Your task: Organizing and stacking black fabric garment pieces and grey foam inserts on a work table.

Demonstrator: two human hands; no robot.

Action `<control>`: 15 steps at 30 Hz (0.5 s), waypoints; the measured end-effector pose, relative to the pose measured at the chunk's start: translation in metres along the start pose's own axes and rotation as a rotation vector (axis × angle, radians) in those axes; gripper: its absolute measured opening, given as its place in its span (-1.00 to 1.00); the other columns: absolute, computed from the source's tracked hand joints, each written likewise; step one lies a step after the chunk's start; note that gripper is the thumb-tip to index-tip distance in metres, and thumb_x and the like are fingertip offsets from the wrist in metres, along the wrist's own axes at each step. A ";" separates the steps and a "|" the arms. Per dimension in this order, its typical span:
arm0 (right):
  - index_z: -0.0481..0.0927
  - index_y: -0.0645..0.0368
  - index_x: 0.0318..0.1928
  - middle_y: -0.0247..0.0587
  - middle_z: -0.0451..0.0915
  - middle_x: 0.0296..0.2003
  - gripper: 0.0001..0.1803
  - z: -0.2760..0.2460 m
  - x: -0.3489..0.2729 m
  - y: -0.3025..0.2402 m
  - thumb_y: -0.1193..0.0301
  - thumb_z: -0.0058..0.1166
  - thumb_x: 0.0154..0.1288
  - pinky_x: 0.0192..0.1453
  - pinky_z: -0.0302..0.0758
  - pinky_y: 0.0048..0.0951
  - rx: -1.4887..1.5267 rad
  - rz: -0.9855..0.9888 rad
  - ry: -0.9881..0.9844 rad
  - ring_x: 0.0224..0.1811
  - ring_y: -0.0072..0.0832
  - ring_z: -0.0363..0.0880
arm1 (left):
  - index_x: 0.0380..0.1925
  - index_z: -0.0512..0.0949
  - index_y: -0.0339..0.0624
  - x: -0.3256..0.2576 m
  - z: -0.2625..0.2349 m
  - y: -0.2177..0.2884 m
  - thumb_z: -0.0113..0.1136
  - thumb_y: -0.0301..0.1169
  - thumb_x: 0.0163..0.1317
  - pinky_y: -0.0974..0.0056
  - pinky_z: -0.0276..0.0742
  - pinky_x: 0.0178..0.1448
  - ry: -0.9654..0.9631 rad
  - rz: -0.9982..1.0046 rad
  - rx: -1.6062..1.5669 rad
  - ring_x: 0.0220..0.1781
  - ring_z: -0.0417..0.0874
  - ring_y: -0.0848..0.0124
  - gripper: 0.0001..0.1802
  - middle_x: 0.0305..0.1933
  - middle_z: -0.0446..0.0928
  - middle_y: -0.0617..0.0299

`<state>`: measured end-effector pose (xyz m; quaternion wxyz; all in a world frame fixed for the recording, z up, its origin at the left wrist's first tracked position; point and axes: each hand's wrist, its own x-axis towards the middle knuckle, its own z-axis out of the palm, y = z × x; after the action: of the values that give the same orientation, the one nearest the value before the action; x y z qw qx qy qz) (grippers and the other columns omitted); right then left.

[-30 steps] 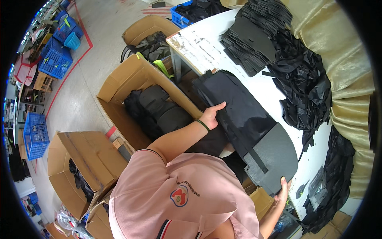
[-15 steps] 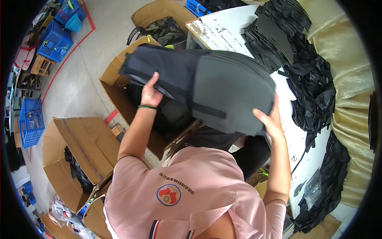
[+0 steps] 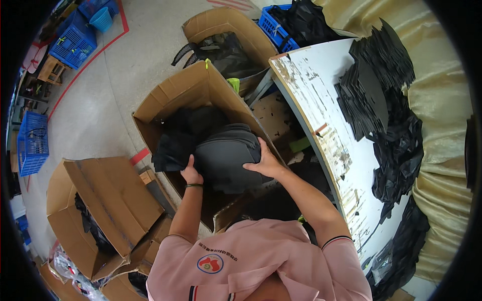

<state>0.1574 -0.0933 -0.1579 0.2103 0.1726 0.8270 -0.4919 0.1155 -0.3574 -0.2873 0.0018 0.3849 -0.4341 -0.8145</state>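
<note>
Both hands hold a stack of dark grey sheet panels (image 3: pixel 223 163) with rounded ends, joined or laid against black fabric (image 3: pixel 173 152) on its left. My left hand (image 3: pixel 192 174) grips the near left edge, thumb up; its other fingers are hidden underneath. Around the right edge my right hand (image 3: pixel 266 163) is closed, thumb lying on top of the stack. The stack is inside the opening of a tall cardboard box (image 3: pixel 175 93), over dark material (image 3: pixel 201 118) in it. Whether the stack rests on that material I cannot tell.
To the right, a worn white table (image 3: pixel 321 80) bears dark panel stacks (image 3: pixel 364 95) and black fabric pieces (image 3: pixel 399 155). Another cardboard box (image 3: pixel 221 20) stands behind, and a tipped one (image 3: pixel 108 190) at left. Blue crates (image 3: pixel 32 143) line the far left floor.
Both hands have lowered the stack from above the box into its opening, moving it down and left. The view has shifted, showing more of the box and table edge.
</note>
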 end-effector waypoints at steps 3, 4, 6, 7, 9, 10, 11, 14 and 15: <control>-0.13 0.21 0.45 0.25 0.14 0.33 0.26 0.001 0.042 -0.006 0.16 0.47 -0.14 0.45 0.15 -0.21 -0.011 -0.003 -0.049 0.40 0.00 0.15 | 0.20 0.38 -0.30 0.011 0.017 0.015 0.35 -0.58 0.10 0.10 0.39 0.30 0.156 0.007 -0.019 0.16 0.47 0.18 -0.38 0.21 0.46 0.14; -0.15 0.25 0.45 0.23 0.13 0.34 0.27 0.003 0.062 -0.007 0.16 0.47 -0.12 0.46 0.12 -0.24 0.008 -0.051 -0.071 0.41 -0.04 0.14 | 0.20 0.36 -0.31 0.017 0.024 0.023 0.36 -0.56 0.11 0.10 0.40 0.29 0.181 0.038 -0.069 0.16 0.47 0.18 -0.37 0.22 0.46 0.13; -0.18 0.26 0.45 0.25 0.11 0.36 0.27 0.004 0.098 -0.024 0.10 0.44 -0.06 0.47 0.10 -0.26 0.017 -0.119 -0.110 0.43 -0.05 0.11 | 0.19 0.34 -0.36 0.037 0.032 0.031 0.39 -0.49 0.10 0.09 0.42 0.29 0.183 0.101 -0.120 0.17 0.47 0.17 -0.35 0.23 0.44 0.10; -0.18 0.26 0.45 0.25 0.11 0.36 0.27 0.007 0.115 -0.037 0.10 0.44 -0.06 0.47 0.10 -0.26 0.017 -0.117 -0.119 0.43 -0.05 0.11 | 0.19 0.34 -0.36 0.052 0.032 0.036 0.39 -0.49 0.10 0.09 0.42 0.29 0.192 0.101 -0.119 0.17 0.47 0.17 -0.35 0.23 0.44 0.10; -0.15 0.22 0.46 0.25 0.10 0.37 0.21 0.007 0.143 -0.060 0.03 0.38 0.00 0.47 0.11 -0.25 -0.128 -0.055 -0.031 0.45 -0.06 0.09 | 0.21 0.31 -0.38 0.082 0.040 0.042 0.45 -0.36 0.07 0.08 0.43 0.28 0.237 0.073 -0.066 0.18 0.46 0.17 -0.26 0.24 0.42 0.08; -0.11 0.22 0.46 0.19 0.10 0.38 0.15 0.007 0.155 -0.067 0.06 0.35 0.05 0.47 0.10 -0.24 -0.200 -0.068 0.005 0.45 -0.07 0.08 | 0.22 0.27 -0.43 0.102 0.033 0.041 0.50 -0.20 0.02 0.06 0.44 0.26 0.286 0.011 0.042 0.17 0.46 0.14 -0.13 0.23 0.41 0.05; -0.07 0.22 0.45 0.13 0.11 0.39 0.08 0.006 0.162 -0.069 0.08 0.32 0.10 0.48 0.09 -0.23 -0.274 -0.074 0.046 0.46 -0.09 0.07 | 0.22 0.27 -0.43 0.119 0.028 0.037 0.50 -0.20 0.02 0.06 0.44 0.26 0.287 0.004 0.047 0.17 0.46 0.14 -0.13 0.23 0.41 0.05; 0.31 0.24 0.25 0.07 0.46 0.11 -0.25 0.012 0.161 -0.030 0.13 0.29 0.15 0.22 0.38 -0.25 -0.217 -0.136 -0.038 0.18 -0.14 0.43 | 0.26 0.22 -0.43 0.158 0.008 0.017 0.50 -0.13 0.00 0.04 0.44 0.24 0.339 -0.183 0.154 0.19 0.44 0.10 -0.05 0.26 0.37 0.01; 0.42 0.25 0.15 0.03 0.57 -0.03 -0.35 0.015 0.152 -0.021 0.15 0.30 0.16 0.10 0.48 -0.27 -0.093 -0.099 -0.223 0.04 -0.18 0.55 | 0.28 0.21 -0.37 0.168 -0.010 0.009 0.46 -0.11 0.04 0.03 0.40 0.27 0.257 -0.216 0.160 0.22 0.42 0.09 -0.07 0.29 0.34 0.00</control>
<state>0.0201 -0.1038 -0.2279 0.2842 0.0657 0.8281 -0.4788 0.0002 -0.4268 -0.3889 -0.0611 0.5289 -0.4498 -0.7171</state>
